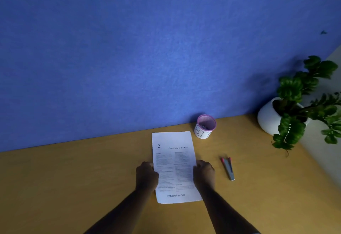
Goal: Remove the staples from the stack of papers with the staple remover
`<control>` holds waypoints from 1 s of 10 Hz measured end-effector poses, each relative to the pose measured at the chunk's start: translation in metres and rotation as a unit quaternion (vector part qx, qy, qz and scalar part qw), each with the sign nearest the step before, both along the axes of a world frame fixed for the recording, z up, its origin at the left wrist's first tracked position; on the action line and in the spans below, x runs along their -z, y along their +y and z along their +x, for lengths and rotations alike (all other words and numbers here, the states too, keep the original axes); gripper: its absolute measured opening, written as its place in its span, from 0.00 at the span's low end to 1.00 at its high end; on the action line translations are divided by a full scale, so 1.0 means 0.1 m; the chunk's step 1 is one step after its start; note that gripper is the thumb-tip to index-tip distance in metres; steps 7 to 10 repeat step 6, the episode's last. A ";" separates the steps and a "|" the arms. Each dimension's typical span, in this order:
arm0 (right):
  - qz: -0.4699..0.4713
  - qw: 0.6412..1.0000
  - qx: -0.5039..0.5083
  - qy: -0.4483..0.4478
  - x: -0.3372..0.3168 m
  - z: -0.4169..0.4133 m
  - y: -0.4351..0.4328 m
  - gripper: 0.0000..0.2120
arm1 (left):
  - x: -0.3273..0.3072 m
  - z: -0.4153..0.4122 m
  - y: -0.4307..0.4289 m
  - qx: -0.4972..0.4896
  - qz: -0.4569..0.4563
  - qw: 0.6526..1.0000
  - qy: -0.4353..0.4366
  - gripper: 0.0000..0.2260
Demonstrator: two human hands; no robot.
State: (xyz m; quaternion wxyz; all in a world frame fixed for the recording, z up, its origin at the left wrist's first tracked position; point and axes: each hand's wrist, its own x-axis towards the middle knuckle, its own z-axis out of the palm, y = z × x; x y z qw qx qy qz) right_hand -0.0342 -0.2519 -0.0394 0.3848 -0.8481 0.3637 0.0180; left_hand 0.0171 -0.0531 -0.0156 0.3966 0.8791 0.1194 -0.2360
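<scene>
Showing the setup: the stack of papers (174,165) is laid flat on the counter (73,178), printed side up.
Left hand (146,175): curled closed on the stack's left edge.
Right hand (203,173): curled closed on the stack's right edge.
Staple remover (228,168): lying untouched on the counter, near the right hand.
Progress: judged barely begun; no staple is discernible at this size, and none is seen removed.
Remaining: the tool is to be picked up and each staple pulled.
Edges: the blue wall (147,49) stands just behind the stack; a labelled cup (204,126) sits beside its far right corner.
Open room: bare counter to the left; a potted plant (295,104) is well apart at right.
</scene>
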 end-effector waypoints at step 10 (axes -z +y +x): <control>-0.186 0.974 -0.113 -0.056 -0.87 0.25 -0.12 0.25 | -0.50 0.22 -0.10 0.226 0.245 0.901 -0.276 0.32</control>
